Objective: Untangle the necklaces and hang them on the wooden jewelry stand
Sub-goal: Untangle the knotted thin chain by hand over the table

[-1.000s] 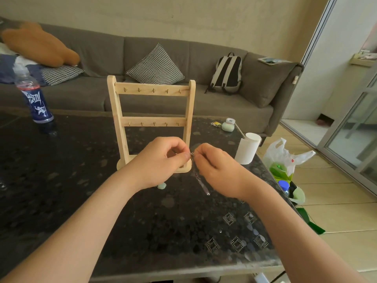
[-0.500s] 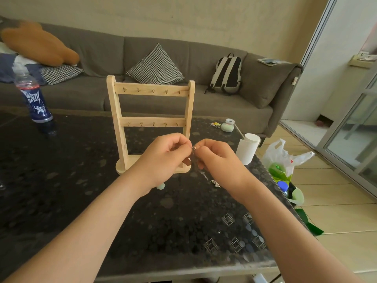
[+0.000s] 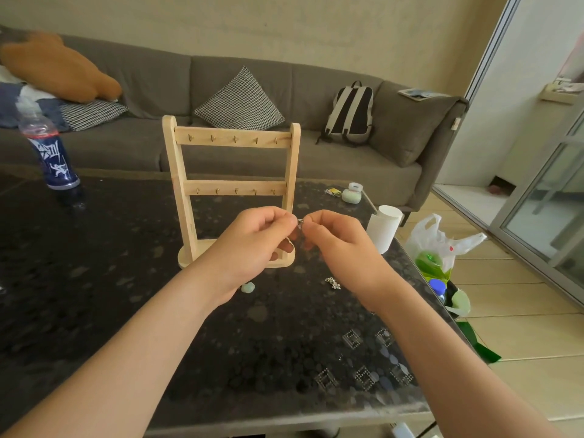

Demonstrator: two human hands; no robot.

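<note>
Closed up since a second ago: hands nearly touching, chain end no longer dangling, bunched on table. Noted wooden stand upright, bare hooks on both rails. Small green piece on table under left wrist. Left hand pinching necklace; right hand pinching same spot from opposite side. Chain clump on table beside right wrist. Judged: untangling under way, nothing hung yet.

Two hands, one necklace, one stand, one bottle, two checked cushions
</note>
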